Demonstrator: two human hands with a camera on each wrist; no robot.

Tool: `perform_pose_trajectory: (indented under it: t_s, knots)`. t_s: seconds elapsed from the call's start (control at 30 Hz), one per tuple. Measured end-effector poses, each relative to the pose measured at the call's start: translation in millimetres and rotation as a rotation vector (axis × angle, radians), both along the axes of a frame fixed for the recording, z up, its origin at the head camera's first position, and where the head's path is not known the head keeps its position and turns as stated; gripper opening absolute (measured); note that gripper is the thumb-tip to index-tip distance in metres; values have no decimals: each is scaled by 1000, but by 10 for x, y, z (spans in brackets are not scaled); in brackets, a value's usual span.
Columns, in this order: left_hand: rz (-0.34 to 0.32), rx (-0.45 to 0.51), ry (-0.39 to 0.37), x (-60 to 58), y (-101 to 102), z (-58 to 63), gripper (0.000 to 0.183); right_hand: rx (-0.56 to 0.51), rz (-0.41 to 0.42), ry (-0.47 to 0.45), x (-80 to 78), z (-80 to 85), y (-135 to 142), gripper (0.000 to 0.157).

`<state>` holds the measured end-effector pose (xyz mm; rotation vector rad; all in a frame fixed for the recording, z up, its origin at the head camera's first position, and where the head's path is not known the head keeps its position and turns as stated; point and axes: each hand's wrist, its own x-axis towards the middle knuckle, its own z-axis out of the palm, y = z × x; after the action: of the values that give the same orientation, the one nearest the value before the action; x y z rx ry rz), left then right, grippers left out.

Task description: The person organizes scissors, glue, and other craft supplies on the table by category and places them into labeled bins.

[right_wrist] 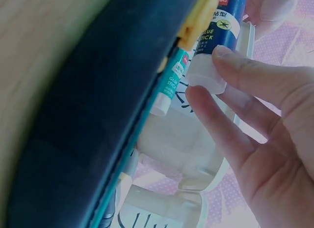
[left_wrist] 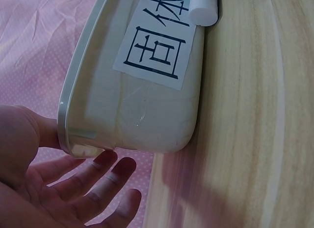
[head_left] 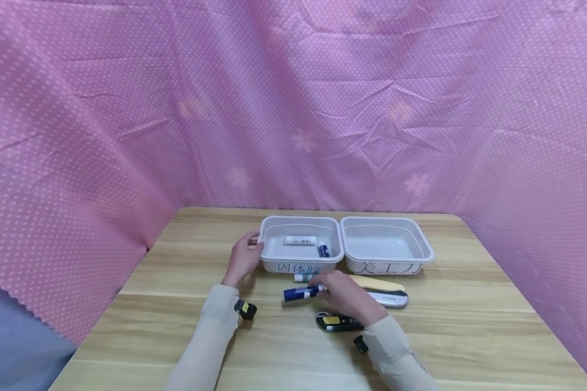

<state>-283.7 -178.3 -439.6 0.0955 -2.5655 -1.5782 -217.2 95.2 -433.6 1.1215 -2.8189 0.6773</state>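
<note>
In the head view the right hand [head_left: 346,293] covers the right end of the green stick [head_left: 301,277], the left ends of the yellow cutter [head_left: 381,283] and grey cutter [head_left: 391,298], and the right end of the black cutter [head_left: 333,322]. Print on the white stick [head_left: 300,240] is too small to read. In the left wrist view the top edge cuts off the left box [left_wrist: 147,112] and its label [left_wrist: 154,48]; the thumb tip of the left hand [head_left: 244,259] is hidden. In the right wrist view the blue stick [right_wrist: 223,31] runs out the top, and a dark shape [right_wrist: 88,100] is blurred.
</note>
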Motion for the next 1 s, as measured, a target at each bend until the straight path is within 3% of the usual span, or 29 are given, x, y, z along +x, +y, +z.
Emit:
perform_pose_trajectory:
  t_s: [0.27, 0.5, 1.0]
  knots:
    - [-3, 9, 3, 0, 0, -1, 46, -42, 49, 90, 10, 60, -4, 27]
    - [2, 9, -6, 11, -6, 7, 47, -73, 78, 85, 16, 132, -14, 29]
    - [-1, 16, -18, 9, -1, 14, 47, -92, 40, 84, 15, 251, 14, 29]
